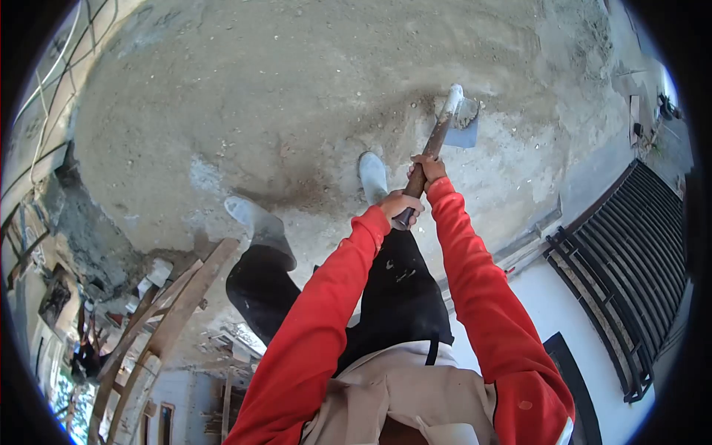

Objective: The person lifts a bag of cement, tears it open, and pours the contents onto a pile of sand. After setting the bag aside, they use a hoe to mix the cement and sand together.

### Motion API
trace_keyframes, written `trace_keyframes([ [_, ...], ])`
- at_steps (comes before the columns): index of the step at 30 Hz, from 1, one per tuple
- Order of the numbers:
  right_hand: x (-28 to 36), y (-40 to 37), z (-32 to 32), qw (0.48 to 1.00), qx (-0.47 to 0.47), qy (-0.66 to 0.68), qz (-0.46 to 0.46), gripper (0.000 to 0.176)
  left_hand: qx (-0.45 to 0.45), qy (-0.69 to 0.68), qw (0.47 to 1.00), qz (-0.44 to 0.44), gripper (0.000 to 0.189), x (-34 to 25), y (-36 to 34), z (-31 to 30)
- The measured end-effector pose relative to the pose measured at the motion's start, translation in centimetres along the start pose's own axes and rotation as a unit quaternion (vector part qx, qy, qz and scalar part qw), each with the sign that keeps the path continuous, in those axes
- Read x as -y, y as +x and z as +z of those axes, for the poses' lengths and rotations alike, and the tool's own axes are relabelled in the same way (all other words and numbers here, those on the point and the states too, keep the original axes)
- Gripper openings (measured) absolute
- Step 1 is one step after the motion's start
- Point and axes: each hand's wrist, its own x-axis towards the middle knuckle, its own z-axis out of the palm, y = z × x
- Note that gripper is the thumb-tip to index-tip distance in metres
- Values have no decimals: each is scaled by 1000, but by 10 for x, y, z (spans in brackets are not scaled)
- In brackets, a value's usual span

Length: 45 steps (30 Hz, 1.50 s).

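Note:
Both my hands are closed round the brown wooden handle of a long tool. My left hand grips it close to its butt end, near my thighs. Farther up the handle, just beyond, is my right hand. The tool's far end has a whitish, dusty socket and a flat grey metal blade, which rests on or just above the sandy grey ground. Some loose material lies against the blade. My boots, pale with dust, stand to the left of the handle.
Wooden planks lean at the lower left beside rubble and broken blocks. A black metal grille and a white wall are at the right. Wires and bars cross the upper left edge.

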Motion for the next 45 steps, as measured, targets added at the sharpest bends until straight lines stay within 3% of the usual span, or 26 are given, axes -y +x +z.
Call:
trace_keyframes([
  [2,-5,40,3,996,-75,-39,0,19,10,-7,1000,-22,14,-15,30,-16],
  [6,-29,59,61,996,-41,-76,16,13,13,-10,1000,-10,13,-25,18,-80],
  [8,-46,22,111,1000,8,-17,21,7,-57,42,997,0,13,-30,-40,-108],
  [13,-106,-48,279,999,21,33,28,10,-87,92,992,-10,14,-67,-211,-196],
  [17,-132,-154,373,990,95,103,7,26,-125,151,980,12,14,-87,-365,-219],
  [18,-142,-188,396,973,154,167,50,31,-146,164,975,20,14,-87,-416,-221],
  [19,-148,-212,421,946,217,228,83,35,-133,253,956,58,16,-76,-473,-226],
  [20,-153,-223,452,907,204,333,160,32,-233,217,948,23,20,-60,-525,-222],
  [21,-159,-229,479,853,278,367,244,24,-289,199,936,8,29,-50,-573,-206],
  [22,-182,-264,513,905,282,267,172,18,-335,211,918,31,47,-28,-613,-211],
  [25,-211,-363,535,905,276,271,178,24,-395,237,887,35,52,24,-669,-192],
  [27,-213,-371,516,912,282,247,168,26,-413,295,859,68,49,83,-677,-209],
  [28,-217,-372,488,925,262,228,156,29,-425,239,873,26,46,79,-655,-186],
  [30,-212,-336,425,948,201,232,83,23,-348,257,901,-9,50,93,-599,-194],
  [32,-197,-264,343,971,133,192,49,26,-207,209,955,38,51,100,-504,-196],
  [34,-168,-189,251,987,62,133,-63,18,-96,170,979,58,52,105,-387,-181],
  [36,-134,-121,165,995,-28,66,-70,28,-43,147,987,39,41,90,-272,-146],
  [38,-111,-70,107,992,-118,26,-38,28,14,130,991,31,28,71,-165,-123],
  [39,-115,-31,74,994,-104,25,-20,26,25,103,994,14,26,67,-117,-119],
  [42,-112,18,48,987,-160,-2,-12,18,60,32,997,-23,25,63,-33,-128],
  [45,-130,26,83,994,-106,-25,30,16,-2,32,999,-32,23,52,-55,-155],
])
